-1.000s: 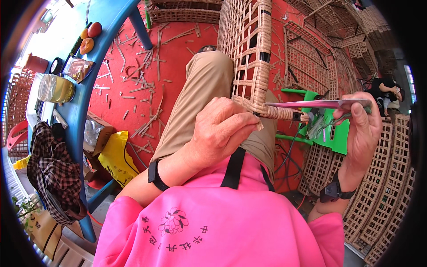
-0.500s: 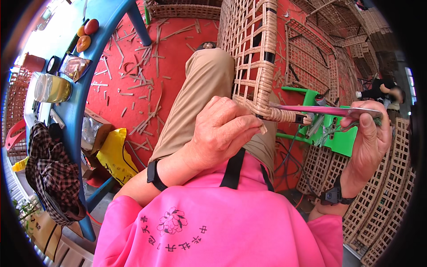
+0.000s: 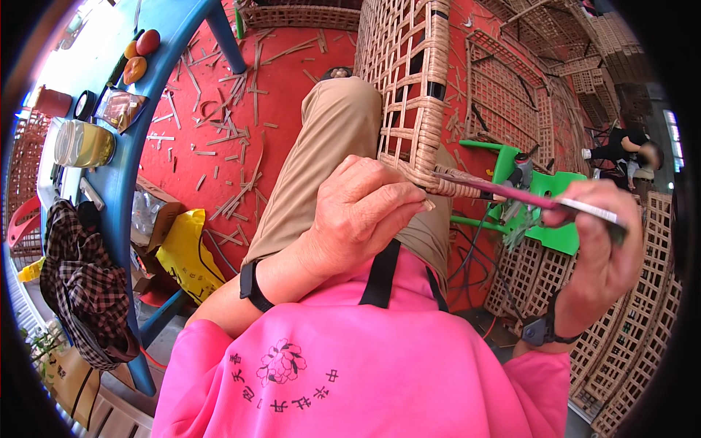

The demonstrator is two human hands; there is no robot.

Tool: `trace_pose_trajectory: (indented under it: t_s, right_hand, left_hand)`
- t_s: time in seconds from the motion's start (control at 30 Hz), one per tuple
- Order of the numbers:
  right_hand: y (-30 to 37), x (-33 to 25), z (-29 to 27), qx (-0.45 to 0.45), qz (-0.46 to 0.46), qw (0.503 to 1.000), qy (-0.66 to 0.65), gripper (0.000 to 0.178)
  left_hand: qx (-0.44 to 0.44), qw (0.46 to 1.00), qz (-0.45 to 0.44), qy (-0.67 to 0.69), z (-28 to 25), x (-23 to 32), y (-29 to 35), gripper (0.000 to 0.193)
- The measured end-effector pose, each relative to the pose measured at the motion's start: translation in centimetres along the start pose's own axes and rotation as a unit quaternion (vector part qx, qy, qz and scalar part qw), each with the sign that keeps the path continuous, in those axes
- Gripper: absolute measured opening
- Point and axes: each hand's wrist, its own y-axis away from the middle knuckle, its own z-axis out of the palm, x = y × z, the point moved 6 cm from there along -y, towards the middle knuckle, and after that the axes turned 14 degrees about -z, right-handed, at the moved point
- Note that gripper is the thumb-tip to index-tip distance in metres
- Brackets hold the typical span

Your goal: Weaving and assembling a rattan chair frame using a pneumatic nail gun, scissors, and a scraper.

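Woven frame (image 3: 405, 120) lies far of left hand (image 3: 358, 208), its near corner just beyond the fingertips; left hand's nearer, right hand (image 3: 607, 237) well off to the right. Frame's long axis = near–far, alongside the knee (image 3: 339, 109); a wrapped bar (image 3: 461, 188) sticks out right from the near corner.

Left hand: thumb + fingers pinching what looks like a pale strip (image 3: 428, 206), only its end visible. Right hand: closed round the handle end of a long thin pinkish tool (image 3: 515, 193); blurred, so can't tell exact finger pos.

Tool's btwn the hands, long axis approx left–right, tip pointing left + slightly far, at the frame's near corner; can't tell if touching. Handle end's to the right, a bit nearer.
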Motion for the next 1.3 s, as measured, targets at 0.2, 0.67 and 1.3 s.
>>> trace_pose_trajectory:
  t_s: [0.2,0.67,1.3]
  right_hand:
    - [3.5,-3.7,3.1,-0.119,-0.141,0.979,0.091,0.021]
    - [8.3,-3.0,7.8,-0.118,-0.33,0.916,0.193,0.023]
    - [8.7,-2.1,10.6,-0.13,-0.387,0.89,0.203,0.016]
  left_hand:
    - [0.002,1.0,0.004,0.003,-0.1,0.1,0.1,0.019]
    - [-0.028,0.992,-0.092,0.077,0.7,-1.0,0.7,0.021]
    - [-0.062,0.994,-0.054,0.069,0.5,-0.8,0.5,0.02]
